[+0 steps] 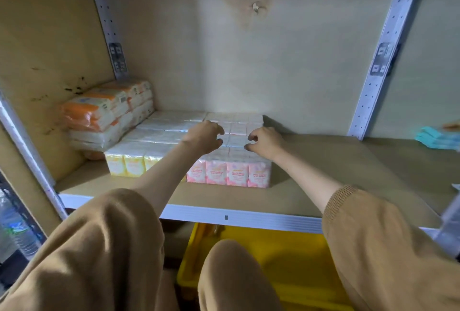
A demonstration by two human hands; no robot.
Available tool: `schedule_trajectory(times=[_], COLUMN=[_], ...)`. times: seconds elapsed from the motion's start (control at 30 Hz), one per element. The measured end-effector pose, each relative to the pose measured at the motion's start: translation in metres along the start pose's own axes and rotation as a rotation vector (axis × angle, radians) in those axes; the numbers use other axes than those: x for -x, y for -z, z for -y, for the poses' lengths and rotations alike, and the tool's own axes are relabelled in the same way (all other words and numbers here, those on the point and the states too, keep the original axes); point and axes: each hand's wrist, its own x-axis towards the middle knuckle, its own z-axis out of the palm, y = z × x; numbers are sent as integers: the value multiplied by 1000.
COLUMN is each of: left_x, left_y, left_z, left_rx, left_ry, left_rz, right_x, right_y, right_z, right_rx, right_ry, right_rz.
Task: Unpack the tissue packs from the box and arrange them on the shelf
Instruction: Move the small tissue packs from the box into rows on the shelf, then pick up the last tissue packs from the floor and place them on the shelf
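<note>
Pink tissue packs (239,173) stand in a row at the front of a block of packs on the wooden shelf (348,161). Yellow tissue packs (127,166) stand to their left. More white-topped packs (174,124) fill the block back to the wall. My left hand (202,136) hovers over the top of the block with fingers curled and apart, holding nothing. My right hand (265,140) sits at the block's right side, fingers curled near the top of a pack, holding nothing.
Orange-and-white tissue bundles (99,111) are stacked at the shelf's back left. A yellow bin (286,261) sits below the shelf. Teal items (438,137) lie at the far right. White metal uprights (383,61) frame the bay. Bottled water (17,231) stands at lower left.
</note>
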Motion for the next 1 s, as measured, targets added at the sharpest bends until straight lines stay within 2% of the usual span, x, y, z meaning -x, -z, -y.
schedule_trajectory(times=[0.67, 0.9, 1.0], left_x=[27, 49, 64], left_y=[-11, -31, -41], left_z=[-70, -100, -112], left_rx=[65, 94, 127], left_ry=[-227, -274, -243], left_rz=[27, 60, 44], right_x=[80, 112, 127], right_y=[41, 33, 25], right_z=[-32, -49, -58], right_rx=[76, 55, 40], right_ry=[-105, -133, -135], right_rz=[-101, -63, -31])
